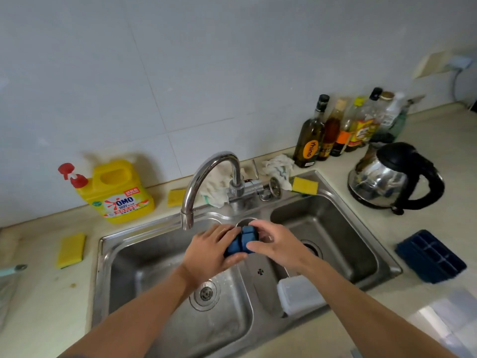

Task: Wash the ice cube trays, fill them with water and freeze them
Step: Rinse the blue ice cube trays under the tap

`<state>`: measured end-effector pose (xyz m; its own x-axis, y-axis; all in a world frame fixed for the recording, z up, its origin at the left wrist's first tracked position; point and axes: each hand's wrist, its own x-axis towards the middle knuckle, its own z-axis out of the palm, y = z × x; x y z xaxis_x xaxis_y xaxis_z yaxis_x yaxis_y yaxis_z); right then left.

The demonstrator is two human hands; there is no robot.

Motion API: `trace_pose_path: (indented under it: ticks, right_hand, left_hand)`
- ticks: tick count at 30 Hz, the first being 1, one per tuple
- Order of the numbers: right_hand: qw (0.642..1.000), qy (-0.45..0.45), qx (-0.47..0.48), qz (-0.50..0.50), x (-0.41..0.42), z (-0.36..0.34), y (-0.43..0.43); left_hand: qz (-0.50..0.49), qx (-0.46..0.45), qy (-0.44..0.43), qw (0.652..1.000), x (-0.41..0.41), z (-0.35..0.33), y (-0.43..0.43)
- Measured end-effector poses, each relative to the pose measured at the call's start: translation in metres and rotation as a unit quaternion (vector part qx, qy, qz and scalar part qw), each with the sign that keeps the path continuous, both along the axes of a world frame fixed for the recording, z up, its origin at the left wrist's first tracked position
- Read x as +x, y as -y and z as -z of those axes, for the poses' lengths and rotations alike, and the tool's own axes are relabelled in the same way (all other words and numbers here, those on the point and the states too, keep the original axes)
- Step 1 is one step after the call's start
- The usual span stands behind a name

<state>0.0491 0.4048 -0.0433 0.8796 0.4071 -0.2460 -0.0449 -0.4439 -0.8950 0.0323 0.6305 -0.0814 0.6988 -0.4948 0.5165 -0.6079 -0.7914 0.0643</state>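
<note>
- Left forearm [144, 306] and right forearm [361, 293] reach up from the bottom edge to meet at the middle of the frame.
- Between the hands sits a blue ice cube tray [242, 242], held above the divider of the double sink [103, 254], just right of and below the faucet [206, 182] spout.
- The tray looks bent, with its block-shaped cell bottoms facing up.
- The left hand [210, 251] wraps its fingers over the tray's left end, and the right hand [277, 245] pinches the right end between thumb and curled fingers.
- I cannot tell whether water is running, though the left basin looks wet.
- My reading: this is the washing step, with one tray being rubbed or rinsed by hand.
- A second ice cube tray [431, 255], dark blue and cells up, lies on the counter at the right edge, well apart from the sink.
- A white plastic container [300, 295] leans in the right basin, lower centre.
- At the left, a yellow dish soap bottle [116, 192] stands by the wall, with a yellow sponge [71, 250] below it.
- An electric kettle [395, 177] and a row of condiment bottles [335, 130] stand at the upper right.
- The next move likely calls for bringing the tray under the spout and turning its cells upward to rinse or fill.
</note>
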Motion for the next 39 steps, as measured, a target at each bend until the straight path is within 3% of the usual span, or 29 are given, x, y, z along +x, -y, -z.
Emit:
trace_pose_path:
  ticks: [3, 7, 12, 17, 22, 27, 30, 34, 39]
  right_hand:
    - [0.999, 0.029, 0.014, 0.016, 0.005, -0.008, 0.027]
    - [1.000, -0.025, 0.000, 0.003, -0.003, 0.005, 0.068]
    - [0.998, 0.025, 0.052, 0.035, 0.028, -0.026, 0.123]
    - [0.999, -0.038, 0.011, -0.015, 0.025, -0.017, 0.181]
    - [0.995, -0.009, 0.088, 0.043, 0.044, -0.038, 0.212]
    - [0.996, -0.086, 0.031, 0.017, 0.040, -0.017, 0.243]
    - [0.993, -0.093, 0.043, 0.052, 0.052, -0.010, 0.256]
    - [0.987, -0.128, 0.016, 0.093, 0.066, 0.005, 0.273]
    - [0.928, -0.300, 0.056, 0.215, 0.069, 0.020, 0.295]
  left_hand:
    - [0.001, -0.009, 0.022, 1.000, 0.011, -0.013, 0.028]
    - [0.019, 0.036, 0.004, 0.999, 0.006, -0.004, 0.074]
    - [-0.028, -0.023, 0.016, 0.999, 0.031, -0.037, 0.131]
    - [-0.019, 0.029, -0.040, 0.999, 0.020, -0.028, 0.186]
    - [-0.018, -0.012, 0.003, 1.000, 0.051, -0.048, 0.218]
    - [0.009, 0.043, -0.080, 0.996, 0.052, -0.023, 0.243]
    - [0.001, 0.009, -0.080, 0.997, 0.066, -0.012, 0.258]
    - [-0.019, 0.004, -0.149, 0.989, 0.079, 0.003, 0.280]
    - [0.042, 0.058, -0.076, 0.995, 0.080, 0.034, 0.293]
